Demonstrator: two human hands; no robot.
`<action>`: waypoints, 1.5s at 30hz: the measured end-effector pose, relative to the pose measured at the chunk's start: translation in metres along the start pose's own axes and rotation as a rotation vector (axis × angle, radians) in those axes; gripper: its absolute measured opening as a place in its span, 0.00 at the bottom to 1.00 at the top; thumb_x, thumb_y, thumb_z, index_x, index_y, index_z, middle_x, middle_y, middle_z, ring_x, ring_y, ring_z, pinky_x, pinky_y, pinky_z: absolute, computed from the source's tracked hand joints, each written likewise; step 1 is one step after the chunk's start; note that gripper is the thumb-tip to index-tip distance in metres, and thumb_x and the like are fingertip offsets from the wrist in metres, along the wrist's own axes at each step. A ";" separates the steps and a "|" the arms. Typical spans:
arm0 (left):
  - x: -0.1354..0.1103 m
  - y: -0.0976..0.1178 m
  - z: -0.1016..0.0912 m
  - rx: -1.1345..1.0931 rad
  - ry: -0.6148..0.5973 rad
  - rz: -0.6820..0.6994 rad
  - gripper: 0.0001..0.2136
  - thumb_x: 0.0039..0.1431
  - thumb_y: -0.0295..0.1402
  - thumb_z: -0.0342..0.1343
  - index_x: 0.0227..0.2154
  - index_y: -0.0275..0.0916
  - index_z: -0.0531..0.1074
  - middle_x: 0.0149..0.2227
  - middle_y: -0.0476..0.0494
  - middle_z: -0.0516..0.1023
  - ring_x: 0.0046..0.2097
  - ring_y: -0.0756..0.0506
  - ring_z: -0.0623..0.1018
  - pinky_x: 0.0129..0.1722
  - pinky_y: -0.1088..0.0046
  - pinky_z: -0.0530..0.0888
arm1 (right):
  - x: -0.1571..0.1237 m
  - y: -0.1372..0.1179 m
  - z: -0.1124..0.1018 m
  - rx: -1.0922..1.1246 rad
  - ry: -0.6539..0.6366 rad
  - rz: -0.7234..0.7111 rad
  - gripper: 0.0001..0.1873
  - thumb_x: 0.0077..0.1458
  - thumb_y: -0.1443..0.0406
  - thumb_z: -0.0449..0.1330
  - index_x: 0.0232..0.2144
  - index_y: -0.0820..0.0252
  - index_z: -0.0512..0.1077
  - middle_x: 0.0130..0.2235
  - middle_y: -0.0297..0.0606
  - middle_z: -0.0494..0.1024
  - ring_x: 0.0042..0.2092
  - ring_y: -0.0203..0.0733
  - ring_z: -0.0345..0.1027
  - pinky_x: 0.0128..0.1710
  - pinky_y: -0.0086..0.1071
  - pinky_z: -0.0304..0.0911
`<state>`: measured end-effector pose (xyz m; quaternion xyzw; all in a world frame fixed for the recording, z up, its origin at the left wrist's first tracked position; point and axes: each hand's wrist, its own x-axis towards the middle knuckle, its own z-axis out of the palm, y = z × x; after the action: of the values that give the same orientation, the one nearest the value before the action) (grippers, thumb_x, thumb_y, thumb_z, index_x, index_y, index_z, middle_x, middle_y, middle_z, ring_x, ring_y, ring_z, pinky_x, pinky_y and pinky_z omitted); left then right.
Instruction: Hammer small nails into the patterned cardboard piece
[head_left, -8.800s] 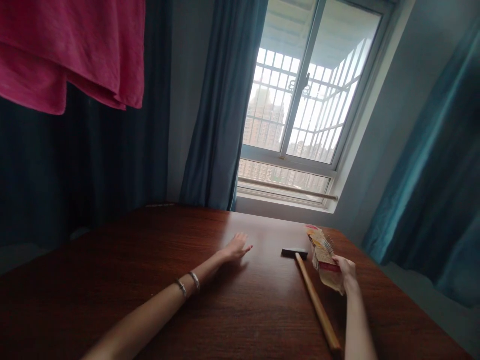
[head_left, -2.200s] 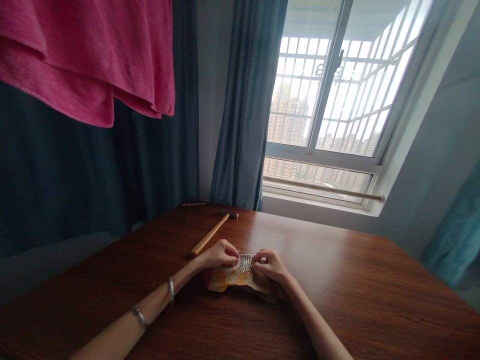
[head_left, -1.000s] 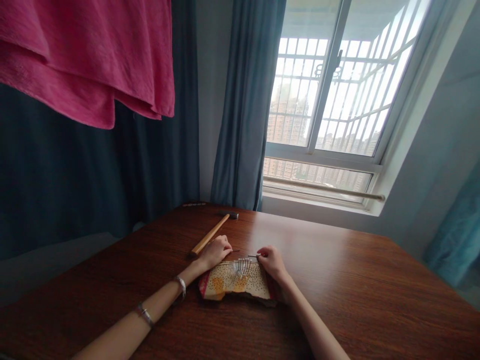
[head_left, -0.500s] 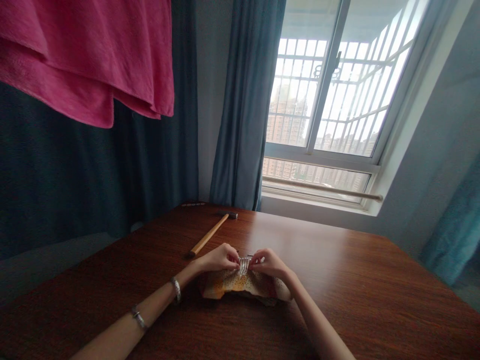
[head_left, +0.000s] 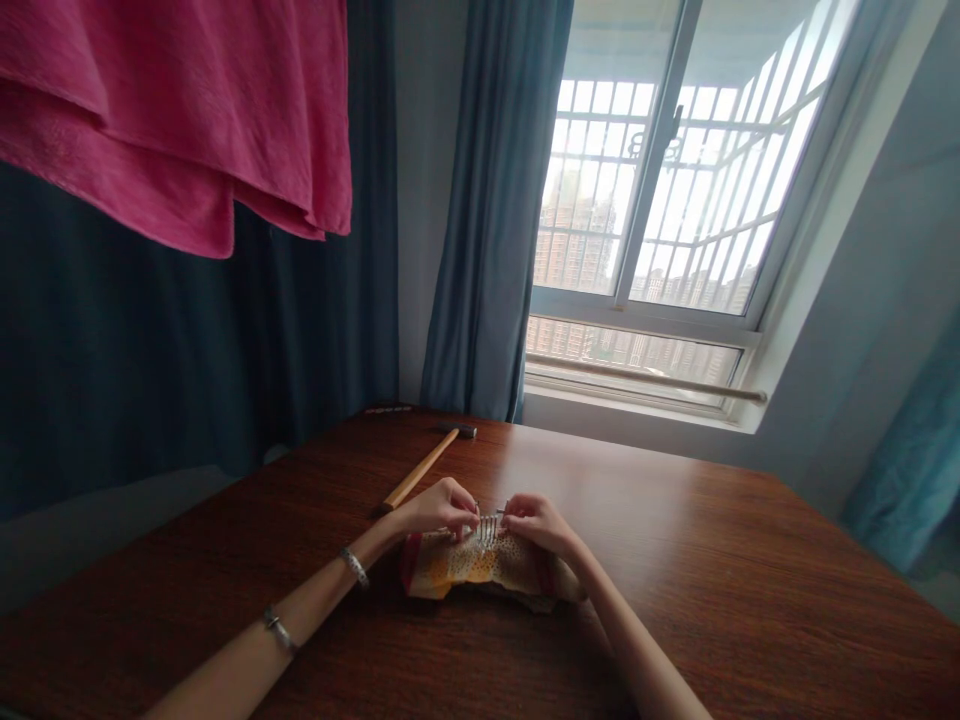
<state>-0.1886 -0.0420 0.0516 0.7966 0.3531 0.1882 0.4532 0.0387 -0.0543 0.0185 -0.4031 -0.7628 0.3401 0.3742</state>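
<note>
A flat orange-and-cream speckled packet [head_left: 457,565] with red ends lies on the dark wooden table [head_left: 712,590] in front of me. A short row of thin metal nails [head_left: 489,524] stands up from its far edge. My left hand [head_left: 436,506] is pinched at the left end of that row, fingers curled. My right hand [head_left: 536,522] is pinched at the right end and holds a single nail upright. Both wrists rest on or beside the packet. Two bracelets sit on my left forearm.
A hammer [head_left: 421,468] with a wooden handle and dark head lies on the table behind my left hand, pointing toward the window. A pink cloth [head_left: 187,110] hangs overhead at the left. Blue curtains [head_left: 487,220] frame a barred window [head_left: 660,200] behind the table.
Over the last second both hands closed in again on the row of nails after lying apart on the packet. The packet shifted slightly. The hammer has not moved.
</note>
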 end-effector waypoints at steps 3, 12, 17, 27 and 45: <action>0.002 -0.001 -0.003 0.075 0.125 -0.015 0.17 0.52 0.44 0.50 0.32 0.34 0.72 0.29 0.45 0.75 0.28 0.49 0.73 0.25 0.76 0.66 | 0.002 0.006 0.001 -0.110 0.147 0.038 0.05 0.46 0.67 0.56 0.25 0.63 0.72 0.24 0.33 0.73 0.26 0.33 0.64 0.26 0.25 0.58; 0.004 -0.031 -0.013 0.816 0.426 0.101 0.09 0.56 0.36 0.50 0.28 0.37 0.71 0.35 0.42 0.68 0.40 0.45 0.68 0.41 0.71 0.63 | 0.001 0.022 0.002 -0.309 0.145 0.012 0.08 0.45 0.71 0.55 0.23 0.60 0.75 0.28 0.37 0.77 0.31 0.36 0.67 0.34 0.27 0.59; 0.005 -0.040 -0.015 0.776 0.411 0.130 0.09 0.53 0.37 0.54 0.26 0.37 0.72 0.34 0.44 0.68 0.39 0.46 0.68 0.41 0.70 0.62 | 0.003 0.030 0.003 -0.360 0.133 0.039 0.10 0.45 0.71 0.54 0.25 0.61 0.76 0.29 0.38 0.78 0.32 0.37 0.68 0.33 0.27 0.59; 0.005 -0.040 -0.020 0.726 0.376 0.140 0.11 0.51 0.39 0.55 0.22 0.38 0.75 0.30 0.46 0.70 0.36 0.47 0.68 0.37 0.72 0.62 | 0.005 0.025 -0.001 -0.387 0.142 0.097 0.11 0.41 0.72 0.56 0.27 0.61 0.77 0.27 0.38 0.78 0.29 0.37 0.67 0.31 0.27 0.59; 0.001 0.002 0.013 0.228 0.073 0.132 0.13 0.49 0.38 0.55 0.32 0.34 0.77 0.28 0.44 0.77 0.29 0.49 0.72 0.27 0.77 0.65 | -0.001 -0.004 0.008 -0.088 -0.101 -0.070 0.08 0.45 0.64 0.59 0.27 0.62 0.76 0.25 0.33 0.75 0.27 0.34 0.64 0.29 0.26 0.59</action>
<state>-0.1794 -0.0499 0.0461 0.8572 0.3350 0.2050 0.3330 0.0315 -0.0589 0.0175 -0.3746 -0.8085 0.3129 0.3288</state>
